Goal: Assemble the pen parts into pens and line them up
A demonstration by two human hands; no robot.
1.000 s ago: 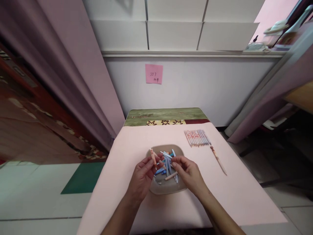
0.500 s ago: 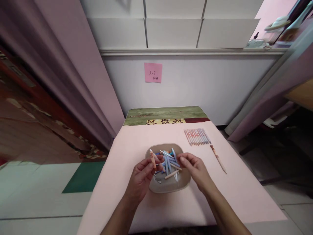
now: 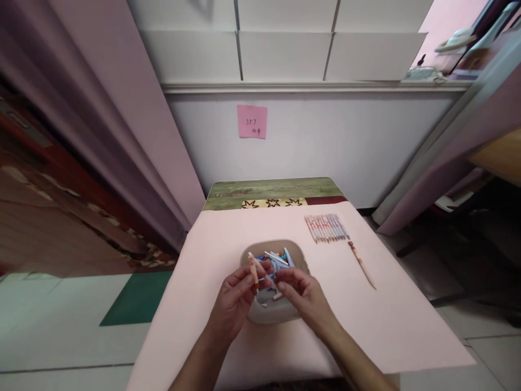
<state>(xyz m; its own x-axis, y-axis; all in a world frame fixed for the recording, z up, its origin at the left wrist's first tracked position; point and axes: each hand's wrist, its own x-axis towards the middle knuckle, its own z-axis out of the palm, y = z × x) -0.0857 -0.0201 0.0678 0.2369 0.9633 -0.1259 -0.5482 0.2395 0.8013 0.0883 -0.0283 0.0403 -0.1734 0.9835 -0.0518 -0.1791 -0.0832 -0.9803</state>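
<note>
Over a grey-brown plastic basin (image 3: pixel 274 316), my left hand (image 3: pixel 233 298) is closed around an orange-and-white pen barrel (image 3: pixel 253 270), which stands nearly upright. A pale, translucent pen tube (image 3: pixel 262 270) slants down from the same fingers. My right hand (image 3: pixel 307 297) has its thumb and fingers pinched at that tube's lower end. Inside the basin lie several blue and white pen parts (image 3: pixel 280 258), partly covered by my hands. Small details at the fingertips are hard to make out.
A tight row of pens (image 3: pixel 328 228) lies at the right of the pink-covered table (image 3: pixel 220 228). One brown-topped pen (image 3: pixel 361 265) rests apart, nearer me. Behind the table rises a white wall with a pink note (image 3: pixel 252 121). Curtains hang on both sides.
My right hand has moved left from the basin's right side to the pale tube by my left hand. My left hand still holds the orange-and-white barrel.
</note>
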